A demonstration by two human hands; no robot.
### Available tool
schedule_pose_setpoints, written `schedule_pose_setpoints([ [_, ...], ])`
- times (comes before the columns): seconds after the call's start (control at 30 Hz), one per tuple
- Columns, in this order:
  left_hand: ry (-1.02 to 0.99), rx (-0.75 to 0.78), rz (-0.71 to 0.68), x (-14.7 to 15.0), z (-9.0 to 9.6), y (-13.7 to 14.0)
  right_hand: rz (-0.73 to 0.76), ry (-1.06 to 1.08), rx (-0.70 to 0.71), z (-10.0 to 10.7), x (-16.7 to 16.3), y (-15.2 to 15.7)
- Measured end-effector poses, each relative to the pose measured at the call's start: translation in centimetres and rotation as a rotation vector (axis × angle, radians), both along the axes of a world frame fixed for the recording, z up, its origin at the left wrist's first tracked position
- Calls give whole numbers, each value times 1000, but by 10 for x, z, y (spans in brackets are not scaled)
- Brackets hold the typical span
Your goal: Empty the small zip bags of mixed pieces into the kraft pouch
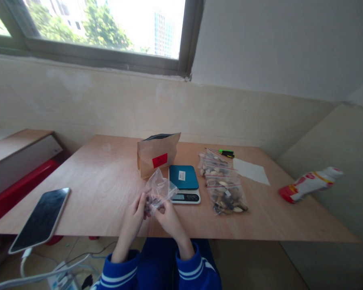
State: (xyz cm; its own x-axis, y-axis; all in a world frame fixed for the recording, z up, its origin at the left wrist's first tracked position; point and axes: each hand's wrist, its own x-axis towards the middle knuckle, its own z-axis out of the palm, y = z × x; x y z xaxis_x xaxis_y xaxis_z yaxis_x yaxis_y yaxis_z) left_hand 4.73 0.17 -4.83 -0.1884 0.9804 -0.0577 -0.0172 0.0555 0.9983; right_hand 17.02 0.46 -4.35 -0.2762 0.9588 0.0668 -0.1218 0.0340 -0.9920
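Between my two hands, just over the table's front part, is a clear plastic bag (161, 186) with something small and dark low inside it. My left hand (138, 207) grips its left side, and my right hand (166, 213) pinches its lower right side. Right behind the bag stands a brown paper pouch (148, 159) with a red label, its top gaping. A kitchen scale (186, 178) with a teal plate lies beside the bag on the right; its display is partly lit. Further right lie several zip bags of stones (226, 197), overlapping in a row.
A phone (44, 217) with a white cable overhangs the table's left front edge. Behind the zip bags lie green-and-black screwdrivers (226, 153) and a white paper sheet (250, 170). A red-and-white bottle (308, 184) is at the right. A wall and window bound the back.
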Motion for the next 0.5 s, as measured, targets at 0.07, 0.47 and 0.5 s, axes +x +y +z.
schedule_pose_setpoints([
  [0.07,22,-12,3,-2,0,-1,56,53,-13,-1,-4,-1],
  [0.47,-44,-95,45,-13,2,0,201,118,-5,2,-3,-1],
  [0.5,-52,-100,51,-13,2,-1,212,125,-13,2,-2,-1],
])
